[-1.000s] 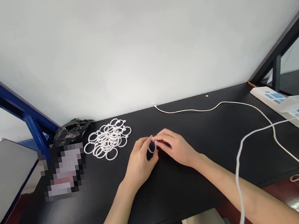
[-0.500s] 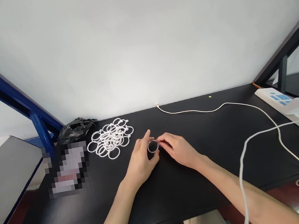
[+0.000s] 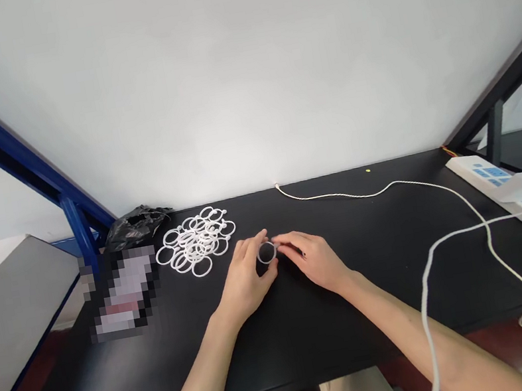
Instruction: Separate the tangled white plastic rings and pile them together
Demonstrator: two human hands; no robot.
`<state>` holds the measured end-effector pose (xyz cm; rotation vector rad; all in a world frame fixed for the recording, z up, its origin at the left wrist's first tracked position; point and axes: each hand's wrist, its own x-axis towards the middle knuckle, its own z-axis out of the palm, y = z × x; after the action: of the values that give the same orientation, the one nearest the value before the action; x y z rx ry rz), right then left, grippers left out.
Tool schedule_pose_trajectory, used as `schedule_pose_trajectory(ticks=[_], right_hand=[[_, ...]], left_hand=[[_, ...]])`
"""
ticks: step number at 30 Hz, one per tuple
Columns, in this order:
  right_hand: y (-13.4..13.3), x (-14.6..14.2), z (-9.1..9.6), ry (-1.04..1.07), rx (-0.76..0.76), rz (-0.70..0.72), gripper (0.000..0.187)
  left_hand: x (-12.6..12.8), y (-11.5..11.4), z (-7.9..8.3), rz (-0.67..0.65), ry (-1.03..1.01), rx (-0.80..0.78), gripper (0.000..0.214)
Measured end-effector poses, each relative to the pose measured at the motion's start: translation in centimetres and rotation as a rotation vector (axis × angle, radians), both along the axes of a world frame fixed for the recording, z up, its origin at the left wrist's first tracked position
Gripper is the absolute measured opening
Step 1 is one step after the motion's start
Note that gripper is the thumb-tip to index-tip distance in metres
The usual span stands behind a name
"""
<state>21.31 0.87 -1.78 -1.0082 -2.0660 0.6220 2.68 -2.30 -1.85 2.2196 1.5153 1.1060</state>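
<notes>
Between my two hands, just above the black tabletop, is one white plastic ring (image 3: 268, 261). My left hand (image 3: 248, 277) curves around its left side, with the thumb at the lower edge and the fingers at the upper edge. At the ring's right side, my right hand (image 3: 315, 258) pinches its edge between thumb and fingertips. Whatever small part lies inside that pinch is hidden. To the left of my left hand lies a loose pile of similar white rings (image 3: 201, 266), several with small round knobs on them.
A crumpled black plastic bag (image 3: 138, 225) lies behind a blurred-out phone-like object (image 3: 123, 290) on the left. A white cable (image 3: 424, 274) runs over my right forearm to a white power strip (image 3: 479, 174) at right. A blue metal frame (image 3: 80, 234) stands at left.
The camera view has shifted slightly, so the pile and bag appear a little further right. Both hands stay around the ring, with the right fingers slightly moved.
</notes>
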Motion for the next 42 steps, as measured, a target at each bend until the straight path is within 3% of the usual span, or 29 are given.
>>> schedule_pose_trajectory(ticks=[2,4,7,11,16,20,26,28,31,36,39,42], right_hand=[[0.2,0.5,0.2,-0.011,0.043,-0.071,0.024],[0.6,1.2,0.5,-0.069,0.075,-0.19,0.023],[1.4,2.4,0.6,-0.213,0.062,-0.329,0.02],[2.0,3.1,0.4,-0.332,0.016,-0.385,0.017],[1.9,3.5,0.6,-0.44,-0.015,-0.488,0.023],[1.7,4.0,1.2,-0.476,-0.12,-0.441,0.03],[1.4,3.5,1.2,-0.426,-0.131,-0.284,0.005],[1.2,3.1,1.1,-0.349,-0.146,-0.234,0.004],[0.9,2.4,1.3,-0.17,-0.149,-0.192,0.012],[0.0,1.3,2.2,0.116,-0.213,-0.068,0.019],[-0.6,0.7,2.4,0.246,-0.298,0.057,0.02],[-0.8,0.3,2.3,0.32,-0.358,0.122,0.021]], left_hand=[[-1.2,0.4,0.4,0.157,0.018,0.089,0.039],[-3.2,0.9,0.7,0.458,-0.013,0.155,0.034],[-6.8,1.5,0.6,0.779,-0.024,0.101,0.043],[-9.5,2.0,0.1,0.882,-0.023,-0.095,0.047],[-9.4,2.2,0.1,0.904,0.007,-0.225,0.053],[-9.3,2.2,0.3,0.884,-0.018,-0.212,0.051],[-7.9,1.7,0.6,0.835,0.018,0.014,0.039],[-6.5,1.4,0.6,0.721,0.057,0.103,0.033],[-3.9,0.8,0.7,0.444,0.074,0.187,0.024],[-0.2,-0.5,0.5,0.022,0.033,0.01,0.033],[0.6,-0.8,0.4,-0.078,0.008,-0.149,0.05],[0.6,-0.8,0.4,-0.111,-0.047,-0.23,0.045]])
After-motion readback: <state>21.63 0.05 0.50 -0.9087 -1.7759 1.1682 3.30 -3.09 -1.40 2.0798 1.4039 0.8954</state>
